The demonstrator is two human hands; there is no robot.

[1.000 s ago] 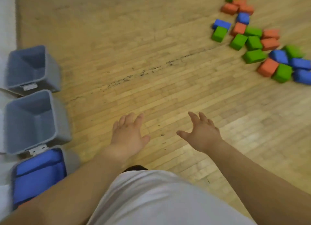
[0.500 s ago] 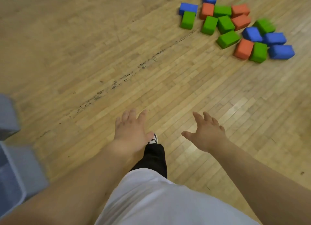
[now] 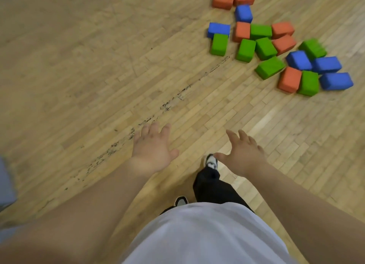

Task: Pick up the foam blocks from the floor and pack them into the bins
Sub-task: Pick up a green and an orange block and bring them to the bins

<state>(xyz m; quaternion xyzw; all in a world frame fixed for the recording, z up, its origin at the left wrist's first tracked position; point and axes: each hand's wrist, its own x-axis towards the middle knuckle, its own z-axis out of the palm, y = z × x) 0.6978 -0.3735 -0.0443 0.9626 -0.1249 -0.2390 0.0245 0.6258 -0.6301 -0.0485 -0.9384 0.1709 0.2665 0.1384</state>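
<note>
Wooden floor [image 3: 98, 66] has a pile of foam blocks [image 3: 264, 48] (orange, green and blue) lying well beyond both hands. Nearer than the pile, the left hand [image 3: 152, 151] and right hand [image 3: 242, 155] are spread wide, holding nothing, above the floor.

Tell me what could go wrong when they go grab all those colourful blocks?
The foam blocks lie jumbled and touching, so grabbing one may knock its neighbours apart. Both the left hand and the right hand are empty and open; scooping up too many at once could mean dropping some. Only an edge of a grey bin shows at the far left, away from the pile, so carried blocks might fall on the way.
</note>
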